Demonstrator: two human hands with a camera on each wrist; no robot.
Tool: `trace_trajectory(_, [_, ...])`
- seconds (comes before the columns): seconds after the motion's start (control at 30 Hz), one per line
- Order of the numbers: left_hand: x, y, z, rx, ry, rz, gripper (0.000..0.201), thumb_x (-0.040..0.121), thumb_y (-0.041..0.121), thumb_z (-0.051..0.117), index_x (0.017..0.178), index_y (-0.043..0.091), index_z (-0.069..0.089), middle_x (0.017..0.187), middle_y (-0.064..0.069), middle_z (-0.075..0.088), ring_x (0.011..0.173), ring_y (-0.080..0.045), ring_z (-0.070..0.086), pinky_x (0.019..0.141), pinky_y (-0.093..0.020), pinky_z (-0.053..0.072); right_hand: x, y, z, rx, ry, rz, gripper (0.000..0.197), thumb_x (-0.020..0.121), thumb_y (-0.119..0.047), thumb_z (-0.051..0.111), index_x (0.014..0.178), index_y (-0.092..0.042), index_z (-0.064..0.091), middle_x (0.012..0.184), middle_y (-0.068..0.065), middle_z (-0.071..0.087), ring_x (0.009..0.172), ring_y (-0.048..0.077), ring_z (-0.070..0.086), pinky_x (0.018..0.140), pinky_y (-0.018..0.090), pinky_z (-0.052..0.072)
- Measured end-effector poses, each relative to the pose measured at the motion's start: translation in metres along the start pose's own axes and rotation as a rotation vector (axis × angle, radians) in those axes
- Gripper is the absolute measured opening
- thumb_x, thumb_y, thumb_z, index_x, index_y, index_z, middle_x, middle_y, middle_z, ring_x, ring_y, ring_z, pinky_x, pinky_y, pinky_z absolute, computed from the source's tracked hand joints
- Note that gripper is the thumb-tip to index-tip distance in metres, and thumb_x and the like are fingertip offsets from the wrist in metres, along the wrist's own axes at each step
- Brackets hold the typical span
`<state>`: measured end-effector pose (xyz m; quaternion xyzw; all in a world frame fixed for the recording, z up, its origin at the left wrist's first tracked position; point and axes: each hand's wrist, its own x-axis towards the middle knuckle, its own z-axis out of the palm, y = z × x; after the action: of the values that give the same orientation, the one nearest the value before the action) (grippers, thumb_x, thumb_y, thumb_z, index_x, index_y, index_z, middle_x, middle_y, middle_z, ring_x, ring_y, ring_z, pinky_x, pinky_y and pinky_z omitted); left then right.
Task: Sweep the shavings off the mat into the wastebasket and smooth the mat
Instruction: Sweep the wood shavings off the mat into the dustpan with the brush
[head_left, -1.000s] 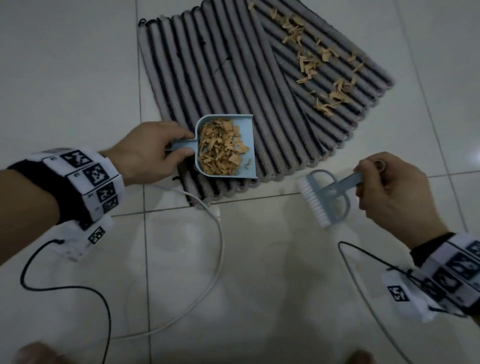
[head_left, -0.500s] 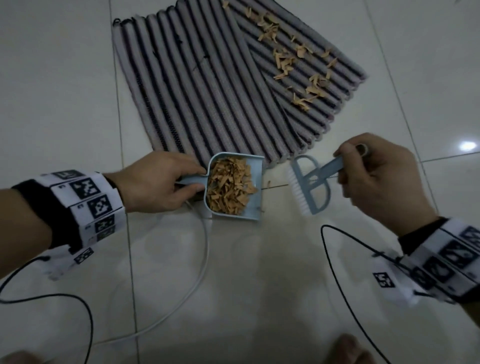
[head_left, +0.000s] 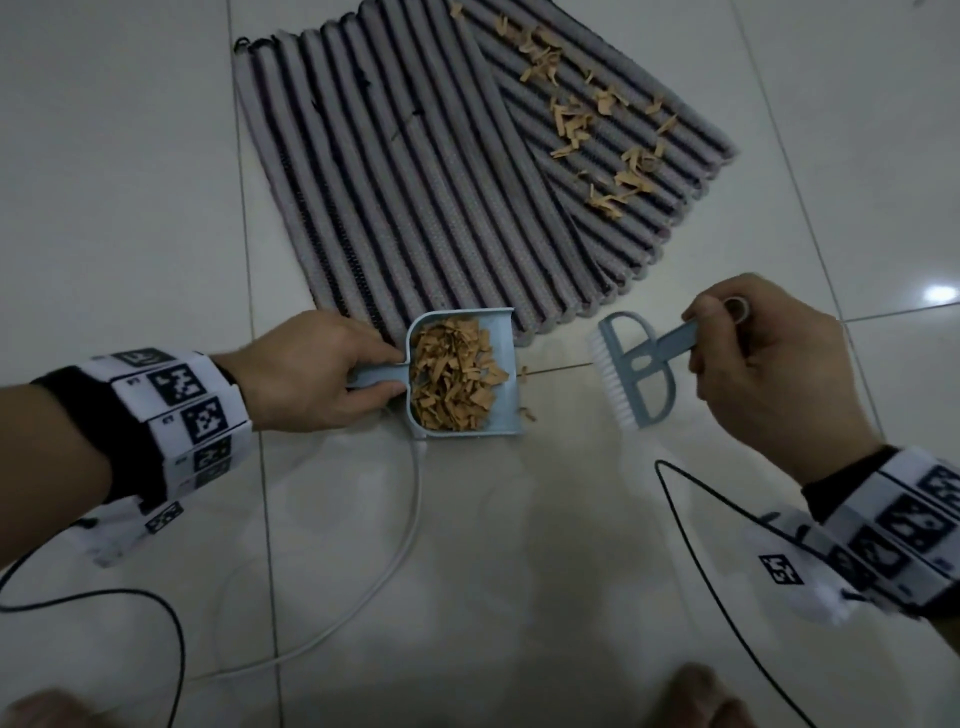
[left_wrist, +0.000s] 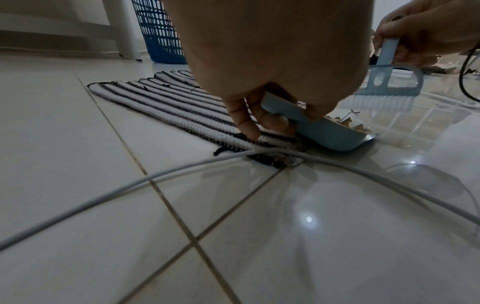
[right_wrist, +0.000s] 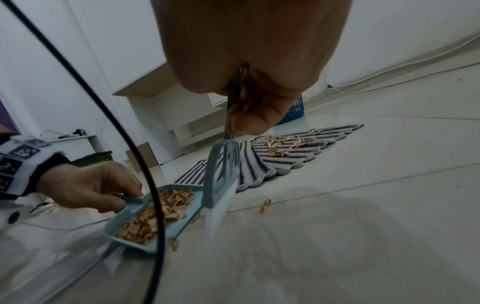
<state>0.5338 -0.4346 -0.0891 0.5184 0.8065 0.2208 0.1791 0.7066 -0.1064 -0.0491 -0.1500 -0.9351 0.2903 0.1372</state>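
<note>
A grey and black striped mat (head_left: 415, 171) lies on the tiled floor, its right part folded over and strewn with tan shavings (head_left: 597, 130). My left hand (head_left: 311, 379) grips the handle of a light blue dustpan (head_left: 498, 415) heaped with shavings, set on the floor at the mat's near edge. My right hand (head_left: 769, 364) holds a light blue hand brush (head_left: 636, 366) by its handle, bristles down just right of the pan. Two loose shavings (head_left: 527, 413) lie on the tile by the pan. A blue wastebasket (left_wrist: 158, 33) stands beyond the mat.
A white cable (head_left: 400, 545) runs from under the dustpan across the floor, and black cables (head_left: 696, 545) trail from both wrists. White furniture (right_wrist: 155, 102) and a cardboard box (right_wrist: 142, 156) stand along the wall. My feet (head_left: 696, 696) show at the bottom edge.
My left hand has drawn the loaded dustpan off the mat toward me onto the tile. The brush in my right hand has moved up beside the pan.
</note>
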Motion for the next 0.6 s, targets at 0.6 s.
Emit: trace_trajectory(0.6, [-0.021,0.007,0.019,-0.058,-0.01,-0.02,0.067,0.085,0.071,0.029,0.085,0.022,0.075,0.072,0.006,0.072,0.058,-0.007,0.061,0.057,-0.029,0.049,-0.01,0.003,0.004,-0.137,-0.024,-0.223,0.029,0.098,-0.024,0.047,0.084,-0.002,0.061,0.056,0.008,0.054,0.045,0.029,0.05,0.049,0.03,0.044])
